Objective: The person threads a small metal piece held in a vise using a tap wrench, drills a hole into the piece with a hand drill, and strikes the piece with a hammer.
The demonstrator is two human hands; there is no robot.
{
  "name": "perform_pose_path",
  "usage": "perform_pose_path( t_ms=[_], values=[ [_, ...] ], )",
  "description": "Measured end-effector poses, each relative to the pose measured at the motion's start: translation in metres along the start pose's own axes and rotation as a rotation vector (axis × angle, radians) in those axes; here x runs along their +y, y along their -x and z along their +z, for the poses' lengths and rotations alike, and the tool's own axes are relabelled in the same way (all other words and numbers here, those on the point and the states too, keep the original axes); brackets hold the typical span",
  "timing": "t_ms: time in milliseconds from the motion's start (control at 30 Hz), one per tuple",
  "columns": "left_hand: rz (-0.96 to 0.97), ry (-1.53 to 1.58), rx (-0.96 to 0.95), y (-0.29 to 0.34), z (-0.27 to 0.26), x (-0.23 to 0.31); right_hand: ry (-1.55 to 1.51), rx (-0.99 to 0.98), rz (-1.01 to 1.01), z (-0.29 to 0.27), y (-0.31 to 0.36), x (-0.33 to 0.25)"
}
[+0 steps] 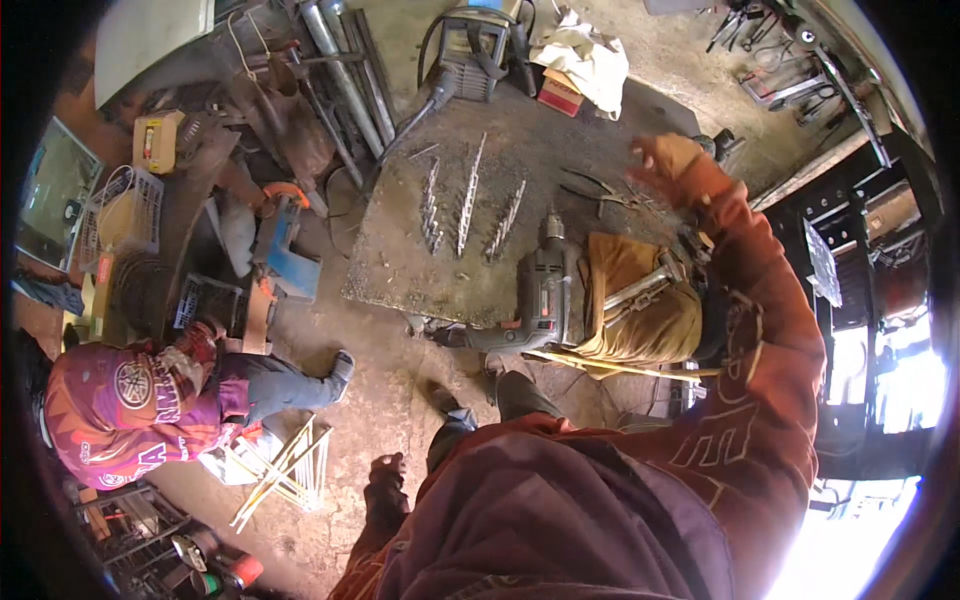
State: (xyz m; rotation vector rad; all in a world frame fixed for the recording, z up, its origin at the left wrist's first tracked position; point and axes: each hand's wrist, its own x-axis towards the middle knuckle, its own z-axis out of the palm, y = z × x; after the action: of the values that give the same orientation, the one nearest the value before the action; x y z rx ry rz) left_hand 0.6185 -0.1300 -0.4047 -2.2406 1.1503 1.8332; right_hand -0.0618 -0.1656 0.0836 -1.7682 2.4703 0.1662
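My right hand [668,168] is stretched over the far right of the metal worktable [400,260], its fingers slightly blurred but apart, with nothing seen in them. Close to its left lie open pliers [600,190]. My left hand [386,478] hangs low beside my body, away from the table, fingers loosely bent and apart. A grey power drill [545,290] lies at the near edge, chuck pointing away from me. Beyond it, several drill bits [467,195] are arranged in three rows. Right of the drill, a metal tool [640,290] rests on a brown cloth [610,260].
A welding machine [470,60] with a thick cable stands at the far edge, beside a white cloth [590,60] on a red box [560,92]. At left, a person [140,410] crouches near a blue vise [290,250]. Thin rods [285,475] lie on the floor.
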Motion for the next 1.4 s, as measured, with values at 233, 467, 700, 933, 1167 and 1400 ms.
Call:
perform_pose_path(
  t_ms=[233, 467, 700, 933, 1167, 1400],
  values=[
    [-0.206, 0.208, 0.095, 0.061, -0.006, -0.051, -0.104, 0.268, 0.292, 0.046, -0.164, 0.063],
    [-0.226, 0.167, 0.158, 0.094, 0.002, -0.055, -0.003, 0.24, 0.256, 0.082, -0.294, 0.131],
    [-0.252, 0.121, 0.179, 0.103, 0.003, -0.007, 0.476, 0.729, 0.287, 0.043, -0.379, 0.344],
    [-0.252, 0.01, 0.222, 0.104, -0.011, 0.006, -0.383, 0.585, 0.549, 0.064, -0.387, 0.379],
    [-0.246, 0.069, 0.259, 0.114, -0.016, 0.033, -0.228, 0.822, 0.443, 0.09, -0.395, 0.292],
    [-0.169, 0.241, 0.174, 0.114, -0.008, 0.068, -0.366, 0.288, 0.166, 0.096, -0.375, 0.253]
  ],
)
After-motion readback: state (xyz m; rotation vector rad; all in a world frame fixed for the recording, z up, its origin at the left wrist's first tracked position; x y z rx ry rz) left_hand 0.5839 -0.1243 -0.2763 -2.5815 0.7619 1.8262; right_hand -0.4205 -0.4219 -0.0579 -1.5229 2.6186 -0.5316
